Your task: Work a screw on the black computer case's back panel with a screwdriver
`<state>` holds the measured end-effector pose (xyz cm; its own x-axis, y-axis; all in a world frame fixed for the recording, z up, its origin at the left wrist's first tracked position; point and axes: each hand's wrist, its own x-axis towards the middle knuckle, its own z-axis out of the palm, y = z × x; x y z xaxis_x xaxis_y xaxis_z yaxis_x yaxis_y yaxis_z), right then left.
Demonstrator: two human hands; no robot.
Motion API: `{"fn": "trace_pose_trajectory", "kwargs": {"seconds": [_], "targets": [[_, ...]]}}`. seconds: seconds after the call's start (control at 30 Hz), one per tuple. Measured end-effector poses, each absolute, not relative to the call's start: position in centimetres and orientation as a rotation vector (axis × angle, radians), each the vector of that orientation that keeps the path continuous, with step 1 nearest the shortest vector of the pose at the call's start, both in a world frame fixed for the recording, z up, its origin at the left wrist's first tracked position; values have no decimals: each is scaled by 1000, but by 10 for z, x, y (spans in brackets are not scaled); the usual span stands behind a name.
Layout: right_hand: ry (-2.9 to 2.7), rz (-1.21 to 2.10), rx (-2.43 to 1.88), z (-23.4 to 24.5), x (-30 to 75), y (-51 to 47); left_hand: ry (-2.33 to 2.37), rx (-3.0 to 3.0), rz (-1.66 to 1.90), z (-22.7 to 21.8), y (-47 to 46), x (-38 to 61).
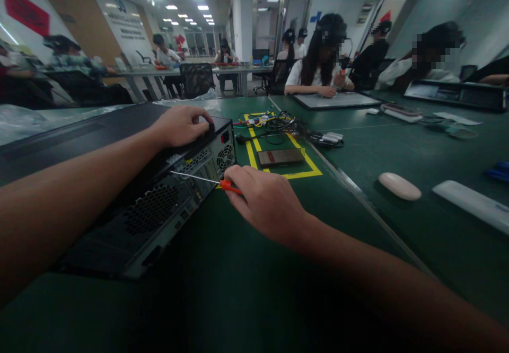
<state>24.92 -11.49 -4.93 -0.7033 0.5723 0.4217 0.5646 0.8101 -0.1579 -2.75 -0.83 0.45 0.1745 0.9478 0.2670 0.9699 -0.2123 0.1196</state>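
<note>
A black desktop computer case [119, 130] lies on its side on the green table, its metal back panel with vents, slots and ports turned toward me. My left hand [181, 125] rests on top of the case near the back edge, fingers loosely bent and apart. In my right hand [264, 199] is a screwdriver [228, 185] with an orange-red handle, the fingers closed around it. Its long thin shaft points left, with the tip at the upper part of the back panel; whether the tip touches a screw is too small to tell.
Beyond the case lie a bundle of cables [286, 125] and a dark flat box [281, 157] inside yellow tape lines [298, 175]. A pale mouse-shaped object [400, 186] and a white bar [473, 204] are at right. Clear plastic wrap is behind the case. Several people sit at other tables.
</note>
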Motion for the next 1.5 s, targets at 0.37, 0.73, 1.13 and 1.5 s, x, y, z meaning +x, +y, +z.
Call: {"fn": "trace_pose_trajectory", "kwargs": {"seconds": [0.37,0.73,1.13,1.5], "targets": [[-2562,29,-876,-47,249,-115,-1937,-2343,-482,3,-7,-29],[-2573,55,-894,-44,249,-117,-1936,-2334,-451,4,-8,-28],[-2514,84,-830,-45,251,-117,-1930,-2357,-430,5,-10,-27],[-2519,108,-872,-43,251,-118,-1932,-2333,-454,5,-9,-28]]}}
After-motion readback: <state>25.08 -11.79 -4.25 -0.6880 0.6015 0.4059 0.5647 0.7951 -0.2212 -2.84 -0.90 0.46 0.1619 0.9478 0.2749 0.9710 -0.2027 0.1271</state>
